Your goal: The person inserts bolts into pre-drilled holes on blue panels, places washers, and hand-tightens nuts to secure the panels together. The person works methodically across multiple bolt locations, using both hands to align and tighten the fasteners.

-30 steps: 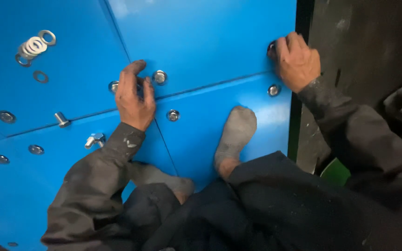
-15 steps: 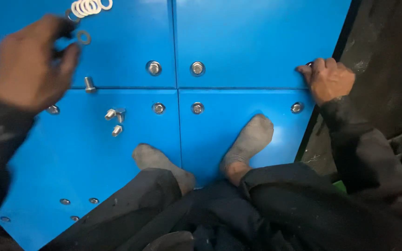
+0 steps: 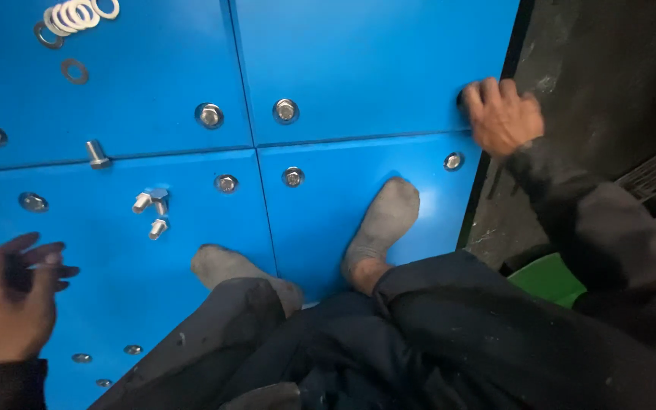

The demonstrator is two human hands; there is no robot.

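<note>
Head view: we look down on blue panels (image 3: 343, 61) with our socked feet (image 3: 381, 224) resting on them.
Left hand (image 3: 13, 304): we hold it raised off the panel at lower left, fingers curled around something small and dark; blur keeps us from telling what, perhaps a washer.
Right hand (image 3: 501, 114): we grip the panels' right edge with fingers bent over it, holding nothing else.
Fitted bolts (image 3: 285, 111): several sit seated at the panel corners and along the seams.
Loose bolts (image 3: 153, 209): three lie together, another (image 3: 97, 154) stands apart.
Washers (image 3: 77, 14): a pile lies at top left, unused.
Progress: we judge the bolting partly done, with loose hardware left to fit.
</note>
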